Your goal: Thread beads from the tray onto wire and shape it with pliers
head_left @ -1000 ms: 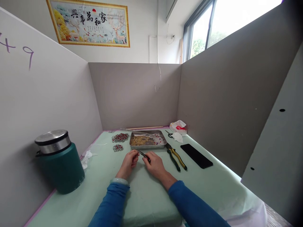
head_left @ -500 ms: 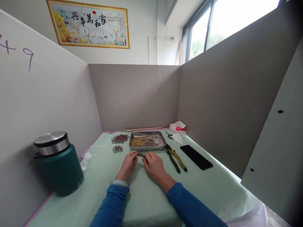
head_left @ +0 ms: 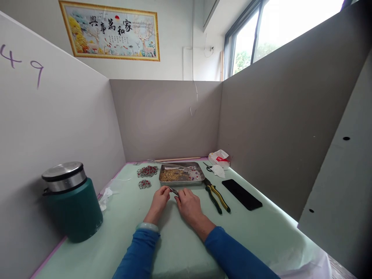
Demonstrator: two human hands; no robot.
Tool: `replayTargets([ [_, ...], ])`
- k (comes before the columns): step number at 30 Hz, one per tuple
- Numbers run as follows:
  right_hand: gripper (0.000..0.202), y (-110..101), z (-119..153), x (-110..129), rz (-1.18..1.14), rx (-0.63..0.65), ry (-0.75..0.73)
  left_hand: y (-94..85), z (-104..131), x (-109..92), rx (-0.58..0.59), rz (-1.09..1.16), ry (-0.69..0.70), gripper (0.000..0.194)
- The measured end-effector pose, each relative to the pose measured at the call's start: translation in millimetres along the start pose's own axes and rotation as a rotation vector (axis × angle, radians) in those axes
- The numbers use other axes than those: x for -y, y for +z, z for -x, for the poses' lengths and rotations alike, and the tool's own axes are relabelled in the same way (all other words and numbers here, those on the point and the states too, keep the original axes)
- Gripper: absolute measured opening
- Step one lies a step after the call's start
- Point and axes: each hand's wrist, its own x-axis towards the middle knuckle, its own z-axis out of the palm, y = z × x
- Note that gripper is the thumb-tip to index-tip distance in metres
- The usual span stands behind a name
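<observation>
My right hand (head_left: 189,204) is closed around a slim dark metal tool that looks like small pliers (head_left: 174,191), its tip pointing left. My left hand (head_left: 159,200) pinches at that tip; whatever is between the fingers is too small to make out. Just beyond both hands lies a metal tray (head_left: 181,184) with gold-coloured bits on its left side and pale and red beads on its right. Two piles of small metal rings with red pieces, a larger pile (head_left: 147,171) and a smaller pile (head_left: 144,184), lie left of the tray.
Yellow-and-black pliers (head_left: 216,195) and a black phone-like slab (head_left: 241,194) lie to the right. Scissors (head_left: 207,167), a crumpled tissue (head_left: 217,171) and a tissue pack (head_left: 219,158) are behind them. A green flask (head_left: 74,207) stands at left. Partitions (head_left: 165,118) enclose the table.
Both hands stay nearly in place, with the fingers shifting only slightly at the tool's tip. The whole view has moved a little.
</observation>
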Motion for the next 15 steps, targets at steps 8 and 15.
replayTargets([
  [8,0.016,2.7,0.9,1.4,-0.134,0.043,0.081,-0.7,-6.3,9.7,-0.102,-0.177,0.174,0.010],
  [15,0.018,3.0,0.7,-0.3,-0.240,0.060,0.094,1.3,-5.1,5.5,-0.117,-0.152,0.199,0.008],
])
